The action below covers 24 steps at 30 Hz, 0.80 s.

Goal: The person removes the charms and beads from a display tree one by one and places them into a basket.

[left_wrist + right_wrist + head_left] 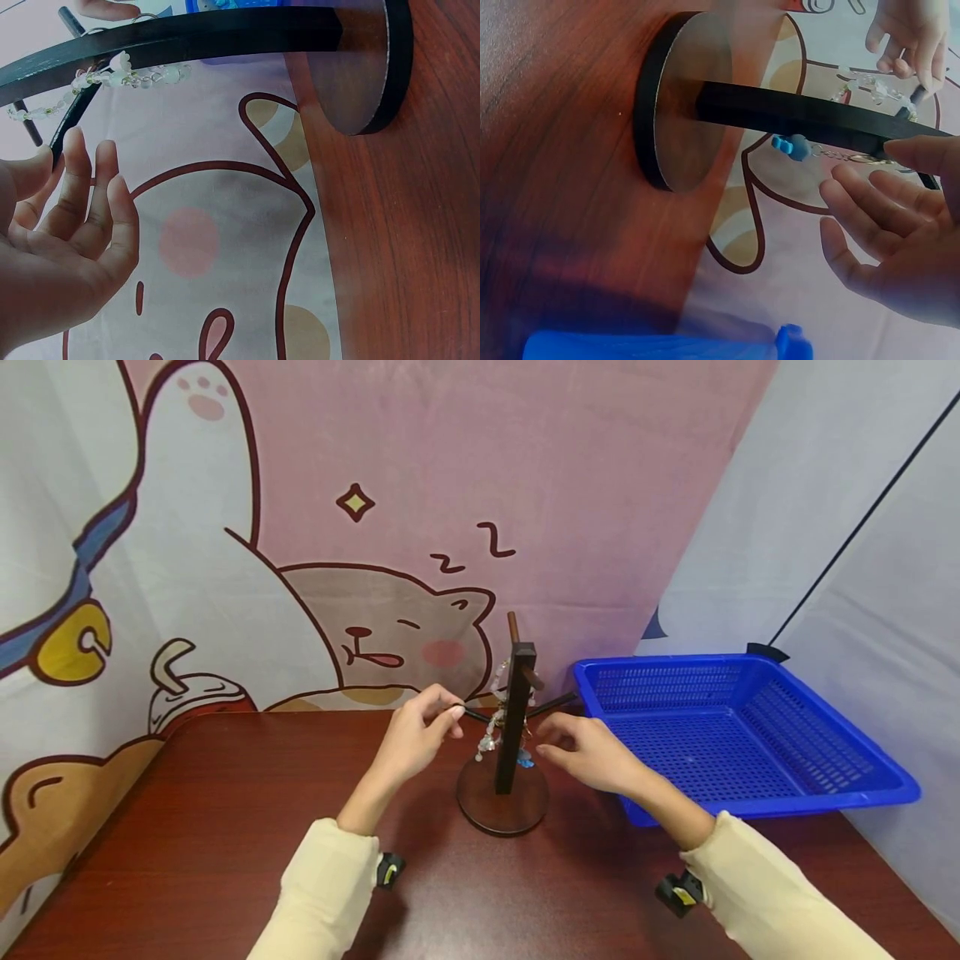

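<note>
A dark wooden stand (513,735) with a round base and several side pegs stands upright on the table. My left hand (415,733) pinches the tip of a lower peg (71,124) between thumb and fingers. A clear beaded strand (491,735) hangs on that side of the post. On the other side hangs a keychain with a blue charm (793,147) and a metal chain. My right hand (585,750) is beside the keychain, fingers loosely bent with nothing gripped; its thumb lies by the post in the right wrist view. Whether it touches the post I cannot tell.
A blue plastic basket (663,663) sits on the right of the table, close to my right forearm. The reddish-brown table (225,827) extends to the left and front. A cartoon-printed cloth (600,485) hangs right behind the table.
</note>
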{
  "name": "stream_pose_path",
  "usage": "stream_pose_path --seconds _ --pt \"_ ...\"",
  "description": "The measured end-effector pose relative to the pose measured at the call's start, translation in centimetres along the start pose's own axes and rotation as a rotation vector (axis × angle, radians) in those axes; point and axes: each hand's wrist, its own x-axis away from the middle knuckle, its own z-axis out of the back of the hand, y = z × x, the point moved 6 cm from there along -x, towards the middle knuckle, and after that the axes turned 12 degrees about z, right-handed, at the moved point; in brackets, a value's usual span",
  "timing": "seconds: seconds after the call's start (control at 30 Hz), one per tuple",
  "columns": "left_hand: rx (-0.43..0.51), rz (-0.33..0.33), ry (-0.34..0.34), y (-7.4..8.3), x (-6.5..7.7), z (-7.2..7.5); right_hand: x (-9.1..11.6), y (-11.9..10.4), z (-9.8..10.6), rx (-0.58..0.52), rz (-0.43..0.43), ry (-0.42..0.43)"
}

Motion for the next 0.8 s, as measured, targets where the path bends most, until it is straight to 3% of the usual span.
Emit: stream_pose_path --seconds 0.13,0.4,0.8 --pt "0.008 -0.038 0.008 0.36 0.17 0.08 -0.20 0.18 -0.27 -0.008 -0.003 0.019" --pt "-0.013 0.039 -0.008 -0.03 -0.02 -0.08 -0.46 0.33 -0.81 0.010 -0.010 0.015" --pt "-0.014 0.049 -0.008 0.01 -0.01 -0.04 -0.97 0.12 -0.89 0.057 0.001 0.040"
